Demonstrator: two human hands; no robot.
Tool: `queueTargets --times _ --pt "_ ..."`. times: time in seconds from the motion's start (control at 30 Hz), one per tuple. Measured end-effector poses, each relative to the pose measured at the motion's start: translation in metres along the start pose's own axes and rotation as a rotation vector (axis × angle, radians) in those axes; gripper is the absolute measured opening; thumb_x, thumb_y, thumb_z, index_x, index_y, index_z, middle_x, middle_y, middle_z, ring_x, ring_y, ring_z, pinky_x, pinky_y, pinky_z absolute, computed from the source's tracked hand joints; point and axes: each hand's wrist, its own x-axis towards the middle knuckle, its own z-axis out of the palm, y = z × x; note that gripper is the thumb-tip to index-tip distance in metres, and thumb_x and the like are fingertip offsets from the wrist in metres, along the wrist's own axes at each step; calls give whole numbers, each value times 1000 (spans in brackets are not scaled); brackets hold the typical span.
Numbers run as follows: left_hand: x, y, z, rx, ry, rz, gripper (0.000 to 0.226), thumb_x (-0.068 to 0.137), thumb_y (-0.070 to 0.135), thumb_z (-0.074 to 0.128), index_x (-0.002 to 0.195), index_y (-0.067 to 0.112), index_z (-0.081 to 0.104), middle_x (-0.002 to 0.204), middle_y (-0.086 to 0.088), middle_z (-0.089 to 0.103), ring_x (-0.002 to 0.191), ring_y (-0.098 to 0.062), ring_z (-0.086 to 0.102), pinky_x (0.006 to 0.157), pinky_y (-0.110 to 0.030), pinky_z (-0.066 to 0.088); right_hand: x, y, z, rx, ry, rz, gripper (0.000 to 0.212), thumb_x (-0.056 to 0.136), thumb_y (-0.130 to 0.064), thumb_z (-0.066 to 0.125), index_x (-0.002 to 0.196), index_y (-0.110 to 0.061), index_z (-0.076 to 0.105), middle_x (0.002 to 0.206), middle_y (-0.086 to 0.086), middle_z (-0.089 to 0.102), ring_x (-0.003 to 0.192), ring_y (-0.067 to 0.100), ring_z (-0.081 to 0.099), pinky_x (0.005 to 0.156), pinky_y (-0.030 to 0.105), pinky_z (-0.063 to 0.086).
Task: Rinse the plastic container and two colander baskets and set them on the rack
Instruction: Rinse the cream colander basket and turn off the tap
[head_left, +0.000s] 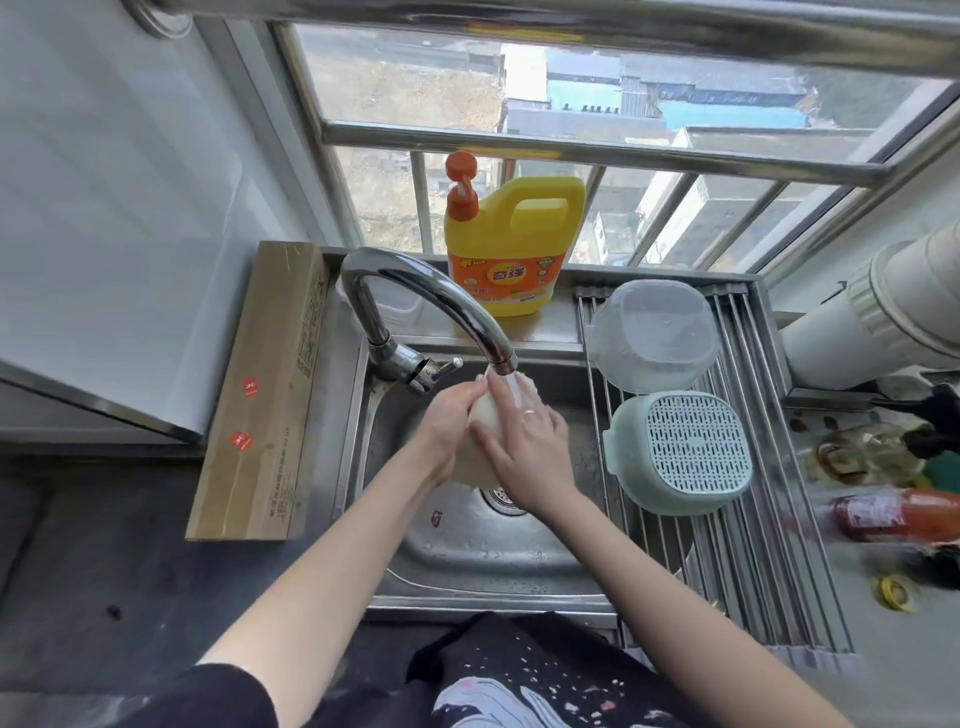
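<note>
Both hands held a pale basket (480, 415) over the sink (467, 551), under the tap (415, 296). The left hand (447, 421) gripped its left side; the right hand (524, 447) lay over it, fingers spread and closed on it. Its orientation could not be determined. The clear container (652, 335) and green basket (680, 452) sat upside down on the rack (769, 519).

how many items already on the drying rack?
2. A clear plastic container sits upside down at the rack's far end; a green colander basket, also inverted, sits just nearer. A pale item is between both hands under the faucet, not racked.
</note>
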Motion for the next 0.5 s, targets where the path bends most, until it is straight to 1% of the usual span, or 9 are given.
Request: queueTargets --times 0.03,0.1,0.17,0.23,0.27,0.33,0.4,0.43,0.5 --pt "1 2 -3 -2 13 0 29 98 21 44 103 4 67 99 -12 71 88 -18 67 82 -30 53 4 -2 0 37 -3 -9 60 92 -55 30 148 -33 22 155 -5 25 145 11 10 110 41 20" --pt "1 4 -9 37 17 -4 34 94 27 48 104 2 69 104 -17 69 90 -23 64 85 -36 51 19 -2 0 122 -10 40 53 97 -47 31 147 -31 27 150 1 36 142 20 25 106 39 26" --pt "-1 1 -9 132 43 24 29 93 24 50 101 3 68 97 -15 64 86 -22 56 78 -36 44 40 8 -6 146 -116 222 50 98 -43 28 146 -29 29 145 3 43 135 25 37 108 44 27" --pt "-1 -2 -5 242 87 74 20 92 19 51 85 8 66 89 -8 59 83 -18 50 77 -33 40 50 12 -10 85 -241 372 52 98 -41 26 147 -25 25 148 5 38 139 24 30 113 55 14" --pt "-2 0 0 268 112 107 21 92 18 51 76 12 63 87 -4 60 82 -17 51 79 -32 41 46 8 -6 43 -245 377 54 97 -42 22 147 -22 25 151 5 33 142 24 24 113 60 5" --pt "-5 9 10 212 146 130 26 96 11 46 75 16 61 83 0 61 75 -7 57 75 -20 46 28 -12 3 -66 -153 205 62 94 -44 8 149 -19 20 157 3 20 146 27 11 108 65 -7" --pt "-4 15 11 133 149 128 26 99 8 41 87 6 63 81 0 62 65 2 61 64 -11 48 5 -26 9 -138 -65 -31 64 92 -40 9 149 -13 20 155 7 25 145 32 15 110 62 -5" --pt "-3 15 10 150 143 120 26 99 10 41 93 3 65 81 -2 63 66 0 62 65 -12 49 0 -26 7 -139 -14 -84 61 93 -37 14 147 -11 26 152 9 33 143 30 24 112 58 -3" --pt "-3 12 6 252 152 104 29 99 19 43 88 9 67 87 -6 65 80 -14 61 82 -28 50 11 -14 -4 -143 13 -44 54 97 -32 17 145 -17 33 150 5 37 139 23 32 114 53 -1"
